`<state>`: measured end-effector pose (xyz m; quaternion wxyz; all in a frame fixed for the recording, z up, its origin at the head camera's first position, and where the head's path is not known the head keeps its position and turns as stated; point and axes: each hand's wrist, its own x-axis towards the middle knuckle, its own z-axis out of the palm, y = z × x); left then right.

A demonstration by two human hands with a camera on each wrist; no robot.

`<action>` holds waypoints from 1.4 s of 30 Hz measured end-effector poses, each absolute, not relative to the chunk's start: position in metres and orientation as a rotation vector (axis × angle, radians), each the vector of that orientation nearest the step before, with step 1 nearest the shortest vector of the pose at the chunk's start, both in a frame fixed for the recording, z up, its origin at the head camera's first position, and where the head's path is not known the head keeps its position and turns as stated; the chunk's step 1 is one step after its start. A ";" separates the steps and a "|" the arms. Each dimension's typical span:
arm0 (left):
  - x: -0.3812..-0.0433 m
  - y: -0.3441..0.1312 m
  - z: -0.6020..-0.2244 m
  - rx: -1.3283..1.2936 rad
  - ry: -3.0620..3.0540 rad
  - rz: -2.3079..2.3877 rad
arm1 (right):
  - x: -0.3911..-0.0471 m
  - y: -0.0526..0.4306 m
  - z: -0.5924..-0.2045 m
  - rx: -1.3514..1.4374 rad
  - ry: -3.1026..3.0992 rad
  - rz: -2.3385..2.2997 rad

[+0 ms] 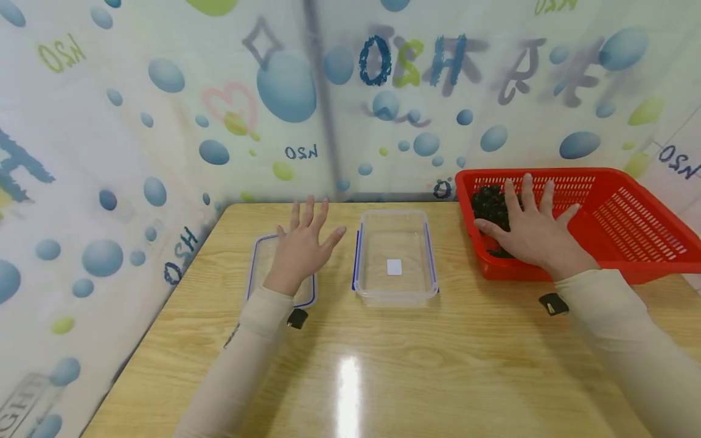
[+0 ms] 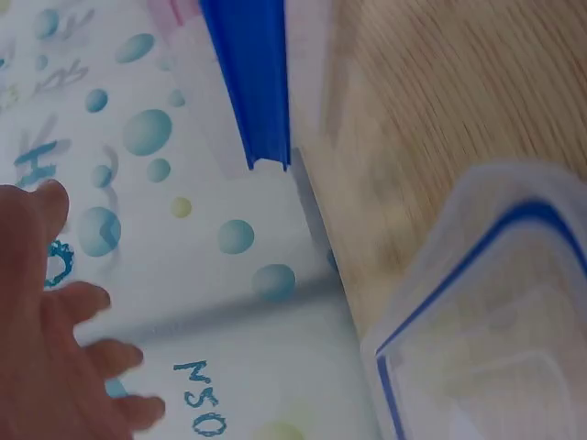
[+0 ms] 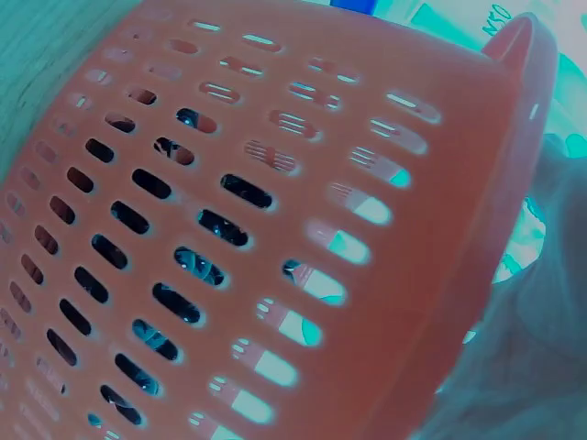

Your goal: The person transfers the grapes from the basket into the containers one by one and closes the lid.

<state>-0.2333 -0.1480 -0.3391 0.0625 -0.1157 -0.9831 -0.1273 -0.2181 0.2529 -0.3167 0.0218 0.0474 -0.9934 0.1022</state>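
Note:
My left hand [image 1: 302, 252] is spread with straight fingers above a clear rectangular lid [image 1: 261, 260] edged with a blue seal. That lid [image 2: 459, 266] shows below the hand in the left wrist view. To the right of it stands a clear plastic food container [image 1: 395, 293] with blue side clips and a small white label [image 1: 394, 267] on it. My right hand [image 1: 533, 234], fingers spread, is over the near left part of a red slotted basket [image 1: 515, 269]. Inside the basket, partly behind that hand, lies a cluster of small dark round fruit [image 1: 487, 205], like grapes. Neither hand holds anything.
The light wood table [image 1: 416, 359] meets a patterned sheet [image 1: 372, 140] at the back and left. Through the basket wall's slots [image 3: 440, 229], dark pieces show in the right wrist view. Dark wrist straps [image 1: 297, 318] sit at both cuffs.

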 end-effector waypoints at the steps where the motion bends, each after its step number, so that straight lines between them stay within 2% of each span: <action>1: -0.234 -0.148 -0.339 -0.391 -2.960 -0.456 | -0.218 0.253 -0.317 0.147 -3.077 0.314; 6: -0.236 -0.149 -0.341 -0.546 -2.864 -0.760 | -0.217 0.251 -0.314 0.152 -3.076 0.311; 17: -0.241 -0.144 -0.353 -0.694 -2.753 -1.127 | -0.215 0.249 -0.311 0.189 -3.094 0.331; 42: -0.248 -0.136 -0.377 -0.658 -2.922 -1.197 | -0.217 0.259 -0.311 0.187 -3.140 0.404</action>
